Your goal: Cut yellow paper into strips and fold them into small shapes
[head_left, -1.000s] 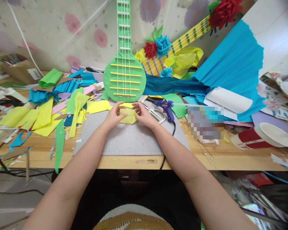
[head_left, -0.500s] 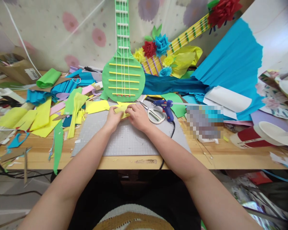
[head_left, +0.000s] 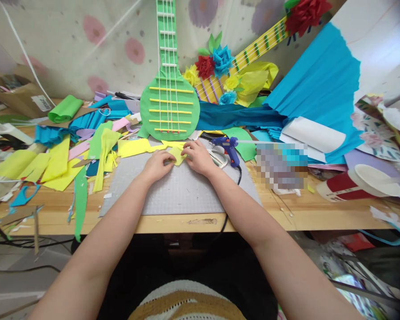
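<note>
Between my fingertips, just above the grey cutting mat (head_left: pixel 186 195), is a small piece of yellow crepe paper (head_left: pixel 178 156). My left hand (head_left: pixel 158 166) pinches its left edge, and my right hand (head_left: pixel 200 158) grips its right side with bent fingers. More yellow crepe paper (head_left: pixel 133 148) lies flat behind my hands. Scissors (head_left: pixel 219 158) rest beside my right hand, partly covered by it. A blue glue gun (head_left: pixel 231 151) lies just right of them, its cord running off the table's front edge.
A green paper-covered lute-like instrument (head_left: pixel 170 109) stands at the back. Behind it leans a yellow guitar shape (head_left: pixel 260 44) with paper flowers. Crepe scraps (head_left: pixel 56 164) crowd the left side. Blue crepe paper (head_left: pixel 320 89) and a red-and-white cup (head_left: pixel 350 184) stand to the right.
The yellow paper has turned from lying slantwise to a more upright, spread shape. My hands have shifted slightly right, with the right one now covering more of the scissors.
</note>
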`<action>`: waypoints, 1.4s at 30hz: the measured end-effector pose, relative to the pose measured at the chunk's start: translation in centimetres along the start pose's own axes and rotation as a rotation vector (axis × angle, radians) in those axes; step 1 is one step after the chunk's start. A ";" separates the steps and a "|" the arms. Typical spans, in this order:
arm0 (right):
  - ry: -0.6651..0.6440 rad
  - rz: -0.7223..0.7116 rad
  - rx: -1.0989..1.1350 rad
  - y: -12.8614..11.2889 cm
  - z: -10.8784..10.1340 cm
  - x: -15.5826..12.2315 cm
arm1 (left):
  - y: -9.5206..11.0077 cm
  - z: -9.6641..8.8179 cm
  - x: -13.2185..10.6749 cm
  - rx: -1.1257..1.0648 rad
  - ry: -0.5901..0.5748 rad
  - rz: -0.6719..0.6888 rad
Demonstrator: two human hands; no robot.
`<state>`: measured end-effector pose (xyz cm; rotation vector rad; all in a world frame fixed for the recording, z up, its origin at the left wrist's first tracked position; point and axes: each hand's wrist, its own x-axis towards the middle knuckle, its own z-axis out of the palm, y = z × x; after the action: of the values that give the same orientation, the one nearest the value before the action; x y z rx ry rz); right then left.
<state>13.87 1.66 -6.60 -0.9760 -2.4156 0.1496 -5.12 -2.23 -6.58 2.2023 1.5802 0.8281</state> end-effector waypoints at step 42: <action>-0.075 0.466 0.128 -3.2 1.3 0.8 | 1.2 0.7 0.3 0.040 0.054 -0.253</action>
<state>10.72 -0.02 -6.40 -1.4770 -2.1698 0.5057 -3.66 -2.30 -6.38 1.9651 1.8678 0.7910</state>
